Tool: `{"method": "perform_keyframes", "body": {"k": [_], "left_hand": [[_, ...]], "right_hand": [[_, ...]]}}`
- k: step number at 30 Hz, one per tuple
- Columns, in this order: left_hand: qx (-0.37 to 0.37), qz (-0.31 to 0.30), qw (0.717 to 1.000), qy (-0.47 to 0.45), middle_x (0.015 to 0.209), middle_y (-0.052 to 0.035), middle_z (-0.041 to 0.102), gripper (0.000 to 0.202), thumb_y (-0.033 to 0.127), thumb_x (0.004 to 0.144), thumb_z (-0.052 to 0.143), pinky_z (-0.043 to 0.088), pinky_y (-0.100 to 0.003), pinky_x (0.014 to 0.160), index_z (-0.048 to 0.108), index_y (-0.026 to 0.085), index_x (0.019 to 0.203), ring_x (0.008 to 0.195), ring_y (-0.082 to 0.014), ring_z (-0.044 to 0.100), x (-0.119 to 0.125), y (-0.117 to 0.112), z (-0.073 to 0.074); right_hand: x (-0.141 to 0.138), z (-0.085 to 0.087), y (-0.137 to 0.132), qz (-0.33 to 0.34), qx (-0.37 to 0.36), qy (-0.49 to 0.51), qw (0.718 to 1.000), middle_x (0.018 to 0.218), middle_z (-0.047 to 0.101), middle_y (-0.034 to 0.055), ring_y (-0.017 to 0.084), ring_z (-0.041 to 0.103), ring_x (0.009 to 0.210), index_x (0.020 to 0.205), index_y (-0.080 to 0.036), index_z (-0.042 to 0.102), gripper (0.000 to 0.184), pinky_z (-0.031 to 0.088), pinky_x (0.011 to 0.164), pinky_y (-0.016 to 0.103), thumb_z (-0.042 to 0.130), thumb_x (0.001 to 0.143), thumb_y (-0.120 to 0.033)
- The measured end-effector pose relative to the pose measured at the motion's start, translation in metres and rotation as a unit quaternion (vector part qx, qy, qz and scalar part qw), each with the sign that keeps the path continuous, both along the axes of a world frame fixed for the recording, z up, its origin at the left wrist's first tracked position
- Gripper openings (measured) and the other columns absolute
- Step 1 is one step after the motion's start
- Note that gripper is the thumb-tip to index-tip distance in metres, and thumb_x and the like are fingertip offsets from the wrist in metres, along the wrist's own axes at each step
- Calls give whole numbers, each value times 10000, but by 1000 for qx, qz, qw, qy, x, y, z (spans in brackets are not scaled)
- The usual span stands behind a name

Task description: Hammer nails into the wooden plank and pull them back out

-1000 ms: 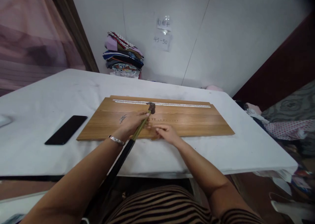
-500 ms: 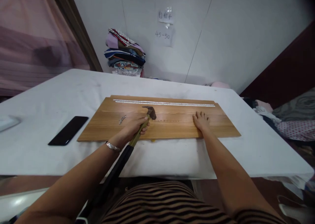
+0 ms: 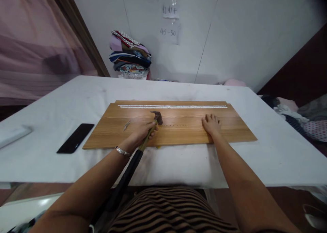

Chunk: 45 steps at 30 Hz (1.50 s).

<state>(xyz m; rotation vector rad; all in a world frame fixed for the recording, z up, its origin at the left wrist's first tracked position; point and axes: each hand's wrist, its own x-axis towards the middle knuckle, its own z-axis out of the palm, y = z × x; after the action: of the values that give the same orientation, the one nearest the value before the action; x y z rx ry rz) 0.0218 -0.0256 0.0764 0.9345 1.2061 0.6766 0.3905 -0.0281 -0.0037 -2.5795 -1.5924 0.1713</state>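
A claw hammer [image 3: 144,141] is in my left hand [image 3: 143,131], gripped on the handle close below the head. Its dark metal head is low over the wooden board [image 3: 184,135], at the left end of a row of small dark nails [image 3: 176,125]; I cannot tell whether it touches one. My right hand [image 3: 212,124] lies flat on the board, fingers spread, right of that row. Left of the hammer is a small heap of loose nails [image 3: 126,125]. Two white strips [image 3: 173,106] run along the board's far side.
The board lies on a white-covered table [image 3: 176,164]. A black phone [image 3: 75,138] is left of the board, with a white object [image 3: 14,135] farther left. Folded clothes [image 3: 130,55] are stacked at the wall. Paper notes [image 3: 170,31] hang above.
The view has shifted slightly, so the board and phone appear a little farther right. My left hand still grips the hammer near the nails, and my right hand stays flat on the board.
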Motion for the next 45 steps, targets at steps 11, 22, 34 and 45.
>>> {"method": "perform_keyframes", "body": {"k": [11,22,34,45], "left_hand": [[20,6,1000,-7,746,-6,618,234,354,886,709,313,-174,400,590,152,877,472,-47,449,2,4,-7],[17,19,1000,-3,731,-2,619,264,365,849,751,289,-178,391,592,155,865,456,-44,444,4,1,-3],[16,28,999,-20,739,-2,626,257,356,839,759,280,-173,393,594,160,862,452,-41,447,2,0,-4],[27,25,999,0,699,9,605,292,425,843,726,280,-192,404,599,162,850,454,-53,439,1,0,-8]], "right_hand": [[-1,-1,0,2,16,7,1000,1626,438,160,323,329,1512,1453,-207,568,569,269,1195,574,257,1060,-476],[-2,0,-1,2,27,18,999,1610,453,169,323,348,1493,1398,-194,602,540,266,1194,569,285,1050,-458],[-4,1,0,-3,20,10,1000,1620,447,150,312,344,1497,1442,-208,580,559,263,1199,556,261,1057,-460],[-6,-5,1,3,35,2,999,1588,482,151,301,386,1467,1395,-205,619,525,292,1176,527,306,1049,-445]]}}
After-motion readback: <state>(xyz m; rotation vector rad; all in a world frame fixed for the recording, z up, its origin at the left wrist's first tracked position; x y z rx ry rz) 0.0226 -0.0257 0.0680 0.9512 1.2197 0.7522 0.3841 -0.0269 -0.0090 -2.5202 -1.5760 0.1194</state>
